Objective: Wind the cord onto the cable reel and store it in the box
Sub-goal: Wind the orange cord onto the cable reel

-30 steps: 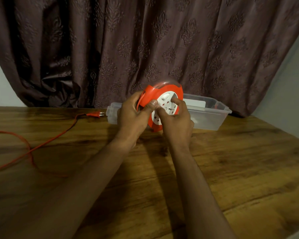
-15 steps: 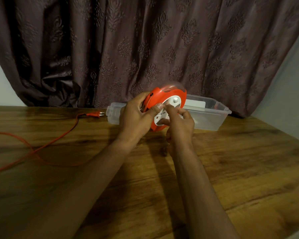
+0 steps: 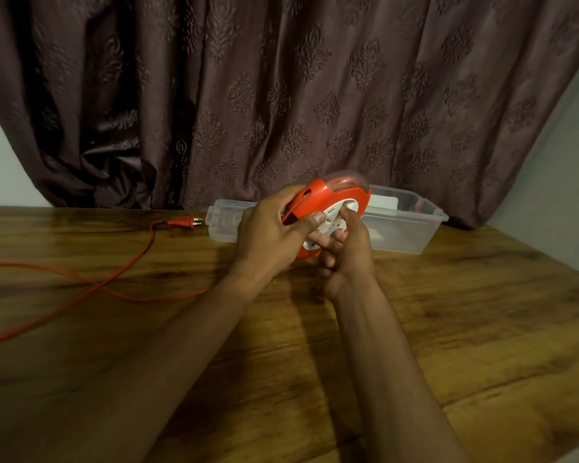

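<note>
Winding under way: left hand [image 3: 268, 237] grips the round orange plastic cable reel [image 3: 331, 212]; right hand [image 3: 343, 252] pinches its white hub, with orange cord [image 3: 114, 282] trailing toward the wooden table's [image 3: 448, 329] left edge. Next, probably more turns.

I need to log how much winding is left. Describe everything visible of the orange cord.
The orange cord is thin and flexible, mostly unwound. It runs from the cable reel, past the left hand, and lies in loose curves on the wooden table, leaving the frame at the left edge. Its plug, orange with two metal pins, lies near the clear box. Some turns show through the reel's clear rim.
</note>
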